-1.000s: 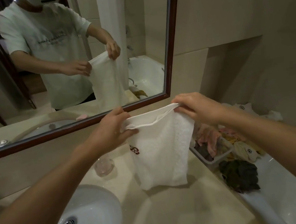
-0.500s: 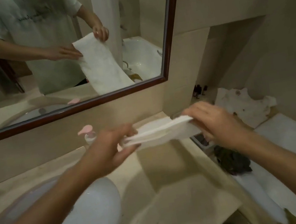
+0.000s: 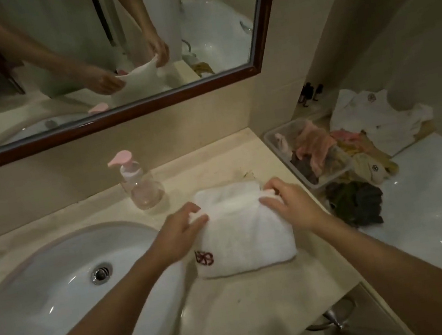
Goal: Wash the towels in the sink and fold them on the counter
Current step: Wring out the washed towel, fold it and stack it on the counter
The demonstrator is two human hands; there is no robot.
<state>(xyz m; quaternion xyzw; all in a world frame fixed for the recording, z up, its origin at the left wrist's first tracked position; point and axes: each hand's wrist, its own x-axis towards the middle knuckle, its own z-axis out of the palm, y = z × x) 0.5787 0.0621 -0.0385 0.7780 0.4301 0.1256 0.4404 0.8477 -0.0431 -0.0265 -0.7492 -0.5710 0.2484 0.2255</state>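
A white towel (image 3: 246,235) with a dark red emblem lies on the beige counter (image 3: 235,304), just right of the white sink (image 3: 46,296). Its far part is doubled over into a raised fold. My left hand (image 3: 179,234) pinches the left end of that fold between thumb and fingers. My right hand (image 3: 289,203) pinches the right end, fingers curled into the cloth. Both forearms reach in from below.
A clear pump bottle (image 3: 141,183) with a pink top stands behind the towel. A clear plastic bin (image 3: 276,141) of mixed cloths sits at the counter's right end. Dark cloths (image 3: 356,204) and a white cloth (image 3: 374,119) lie on the bathtub ledge. A mirror (image 3: 109,54) hangs above.
The towel hung in the air from both hands, then was swung flat and laid down on the counter. Both hands came down with it and still hold its upper edge.
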